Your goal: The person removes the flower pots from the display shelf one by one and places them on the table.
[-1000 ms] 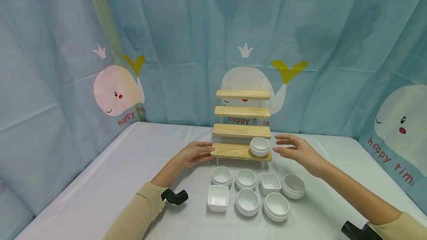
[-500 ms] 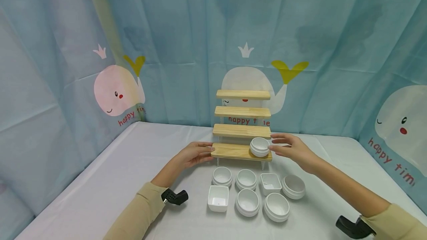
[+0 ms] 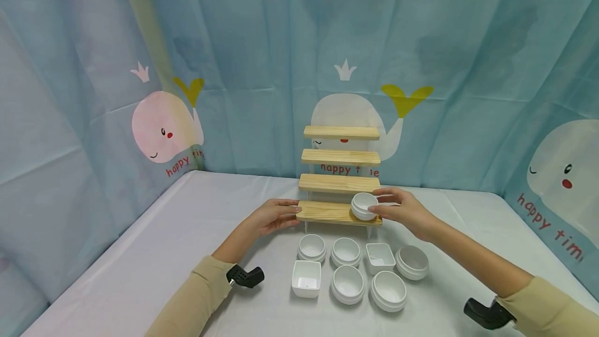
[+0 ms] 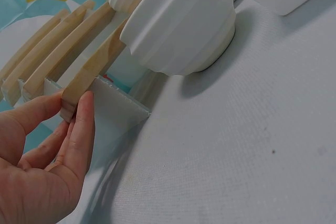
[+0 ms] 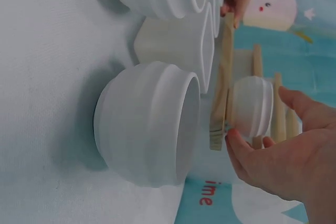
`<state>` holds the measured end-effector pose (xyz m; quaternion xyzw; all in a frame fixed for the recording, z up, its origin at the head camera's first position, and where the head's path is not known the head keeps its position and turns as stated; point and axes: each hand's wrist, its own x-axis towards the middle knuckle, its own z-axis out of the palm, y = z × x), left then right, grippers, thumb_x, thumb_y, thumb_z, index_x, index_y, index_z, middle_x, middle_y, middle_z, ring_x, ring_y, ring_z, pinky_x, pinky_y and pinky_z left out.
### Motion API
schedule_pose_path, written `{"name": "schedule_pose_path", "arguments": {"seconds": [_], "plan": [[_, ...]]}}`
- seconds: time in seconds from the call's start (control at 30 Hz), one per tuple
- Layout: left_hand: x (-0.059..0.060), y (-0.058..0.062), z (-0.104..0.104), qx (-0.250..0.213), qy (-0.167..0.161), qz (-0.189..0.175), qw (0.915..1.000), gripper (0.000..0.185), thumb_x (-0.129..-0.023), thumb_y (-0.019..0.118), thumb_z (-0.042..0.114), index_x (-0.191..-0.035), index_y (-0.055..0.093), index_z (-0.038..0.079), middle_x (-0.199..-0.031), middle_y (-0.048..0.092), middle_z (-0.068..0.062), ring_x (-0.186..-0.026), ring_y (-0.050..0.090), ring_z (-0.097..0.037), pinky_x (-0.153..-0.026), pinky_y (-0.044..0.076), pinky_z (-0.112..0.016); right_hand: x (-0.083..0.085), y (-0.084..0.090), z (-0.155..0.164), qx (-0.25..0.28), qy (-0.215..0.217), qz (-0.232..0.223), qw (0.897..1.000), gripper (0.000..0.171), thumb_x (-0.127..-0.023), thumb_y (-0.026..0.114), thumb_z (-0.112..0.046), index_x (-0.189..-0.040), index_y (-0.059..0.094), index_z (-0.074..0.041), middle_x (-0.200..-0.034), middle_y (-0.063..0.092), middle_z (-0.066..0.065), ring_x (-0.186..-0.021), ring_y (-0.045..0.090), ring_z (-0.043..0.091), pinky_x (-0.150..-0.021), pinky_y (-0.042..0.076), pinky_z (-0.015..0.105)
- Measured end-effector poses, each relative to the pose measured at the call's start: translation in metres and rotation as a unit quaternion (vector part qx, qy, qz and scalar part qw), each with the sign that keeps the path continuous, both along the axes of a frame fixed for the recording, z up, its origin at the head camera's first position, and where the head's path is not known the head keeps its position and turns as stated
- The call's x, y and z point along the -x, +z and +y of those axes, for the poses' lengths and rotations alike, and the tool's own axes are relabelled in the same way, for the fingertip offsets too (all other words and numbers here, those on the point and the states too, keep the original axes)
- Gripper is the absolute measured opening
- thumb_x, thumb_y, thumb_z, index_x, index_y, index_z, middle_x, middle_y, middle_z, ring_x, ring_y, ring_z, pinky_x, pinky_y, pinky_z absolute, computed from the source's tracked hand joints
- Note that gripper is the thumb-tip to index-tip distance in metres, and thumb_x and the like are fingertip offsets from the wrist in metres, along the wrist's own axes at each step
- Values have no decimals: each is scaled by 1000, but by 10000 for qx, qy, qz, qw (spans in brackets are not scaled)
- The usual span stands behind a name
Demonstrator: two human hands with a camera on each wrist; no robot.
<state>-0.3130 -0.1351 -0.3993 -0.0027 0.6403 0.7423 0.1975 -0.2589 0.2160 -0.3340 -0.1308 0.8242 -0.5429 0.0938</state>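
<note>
Fingers of our right hand (image 3: 402, 211) curl around the small round white ceramic bowl (image 3: 364, 205) at the right end of the stepped wooden shelf's (image 3: 327, 212) bottom step, where a nudge could tip it onto the bowls below, while our left hand's (image 3: 273, 216) straight fingers steady the opposite end.

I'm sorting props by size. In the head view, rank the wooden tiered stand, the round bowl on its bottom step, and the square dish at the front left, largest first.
1. Wooden tiered stand, clearly largest.
2. and 3. Square dish and round bowl touched by the right hand: the dish looks slightly bigger, but it lies nearer the camera, so I would not rank them.
</note>
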Motion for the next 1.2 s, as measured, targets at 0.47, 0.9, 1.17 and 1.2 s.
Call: {"name": "schedule_pose_path", "arguments": {"seconds": [0.47,0.9,1.17,1.2], "plan": [[-2,1,1,29,42,16,10000,51,-104,65,0,-150,48,-12,-122,68,-18,-92,74,-16,-85,66,-27,3,-3,-9,-176,-347,-60,9992,73,-95,79,-22,-151,43,8,-151,45,33,-125,61,35,-96,58,35],[-2,1,1,29,19,26,10000,49,-104,63,0,-149,47,-12,-118,69,-16,-90,74,-15,-82,66,-26,0,-5,-17,-211,-638,-40,9977,74,-92,83,-18,-149,44,8,-144,51,30,-126,56,39,-92,57,34],[-3,2,0,49,11,48,10000,49,-104,63,0,-149,47,-12,-117,68,-16,-89,74,-15,-81,66,-25,-2,-4,-19,-237,-648,-50,9976,73,-93,82,-18,-149,44,8,-144,51,30,-128,57,40,-95,57,35],[-3,2,0,51,9,49,10000,49,-104,63,0,-149,47,-12,-117,68,-16,-89,74,-15,-81,66,-25,-1,-3,-18,-255,-648,-42,9976,72,-93,82,-18,-149,44,8,-144,51,30,-128,56,40,-95,57,36]]}}
